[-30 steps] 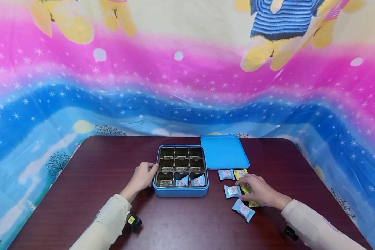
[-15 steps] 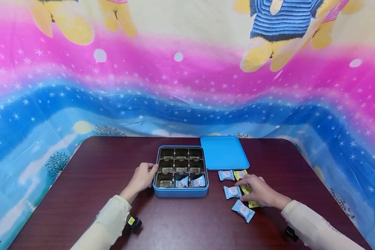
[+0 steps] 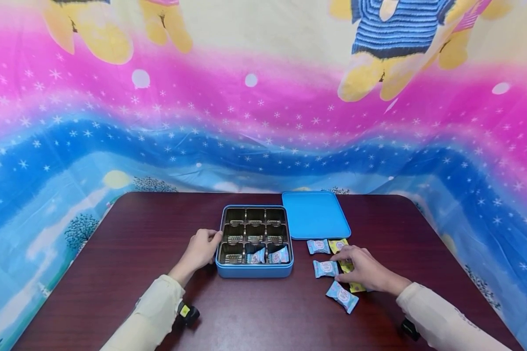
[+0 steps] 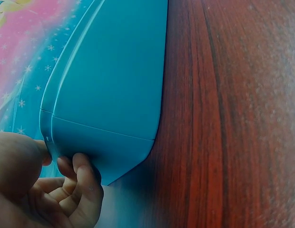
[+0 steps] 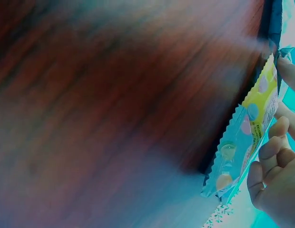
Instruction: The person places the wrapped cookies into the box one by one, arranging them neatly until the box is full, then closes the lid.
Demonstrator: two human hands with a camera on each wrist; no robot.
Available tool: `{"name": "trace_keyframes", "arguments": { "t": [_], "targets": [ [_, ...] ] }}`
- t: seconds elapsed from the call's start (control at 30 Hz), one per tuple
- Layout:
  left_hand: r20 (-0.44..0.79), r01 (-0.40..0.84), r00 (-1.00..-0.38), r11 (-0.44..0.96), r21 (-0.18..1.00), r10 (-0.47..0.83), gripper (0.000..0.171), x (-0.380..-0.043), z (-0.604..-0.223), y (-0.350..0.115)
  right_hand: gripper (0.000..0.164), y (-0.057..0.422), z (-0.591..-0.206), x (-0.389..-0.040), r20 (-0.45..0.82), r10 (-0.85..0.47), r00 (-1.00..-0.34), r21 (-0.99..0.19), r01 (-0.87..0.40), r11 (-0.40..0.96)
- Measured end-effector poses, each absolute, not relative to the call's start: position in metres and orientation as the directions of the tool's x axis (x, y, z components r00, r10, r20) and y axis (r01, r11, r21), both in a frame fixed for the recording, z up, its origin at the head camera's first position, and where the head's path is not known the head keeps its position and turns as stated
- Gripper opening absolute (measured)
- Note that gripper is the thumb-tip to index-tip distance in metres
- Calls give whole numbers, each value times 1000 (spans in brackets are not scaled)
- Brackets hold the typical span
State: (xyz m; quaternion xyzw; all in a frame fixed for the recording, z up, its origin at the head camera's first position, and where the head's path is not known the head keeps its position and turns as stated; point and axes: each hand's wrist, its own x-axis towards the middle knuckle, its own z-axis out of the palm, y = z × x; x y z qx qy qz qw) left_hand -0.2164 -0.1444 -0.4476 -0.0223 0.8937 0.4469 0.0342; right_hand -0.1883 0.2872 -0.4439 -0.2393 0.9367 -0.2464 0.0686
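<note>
In the head view, my left hand [image 3: 203, 245] holds the left side of an open blue tin [image 3: 254, 271]. The left wrist view shows its thumb at the rim and its fingers curled against the wall of the tin [image 4: 109, 85]. My right hand [image 3: 365, 268] has thumb and forefinger at the right end of a blue-wrapped candy [image 3: 325, 268] on the table, pinching it. Yellow-wrapped candies [image 3: 356, 287] lie partly hidden beneath this hand. Another blue-wrapped candy [image 3: 342, 296] lies nearer the front. In the right wrist view, a yellow wrapper [image 5: 264, 102] lies beside the curled fingers.
The tin's gold divided tray [image 3: 255, 226] has two blue-wrapped candies [image 3: 278, 254] in its front row, middle and right. Behind and right of the tin lies a blue lid [image 3: 317, 214]. One blue-wrapped candy [image 3: 318, 246] sits just before the lid, on the dark red table [image 3: 158, 219].
The blue-wrapped candy at my right fingertips has shifted slightly left and turned a little straighter. My left hand has stayed on the tin.
</note>
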Motion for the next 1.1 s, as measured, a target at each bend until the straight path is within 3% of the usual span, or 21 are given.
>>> {"name": "trace_keyframes", "arguments": {
  "t": [0.5, 1.1],
  "targets": [
    [-78, -67, -997, 599, 798, -8, 40, -218, -451, -144, 36, 289, -443, -187, 4, -478, -878, -590, -388, 708],
    [-65, -58, -998, 602, 797, -10, 40, -217, -450, -144, 36, 290, -434, -185, 23, -479, -878, -609, -392, 689]
  ]
}}
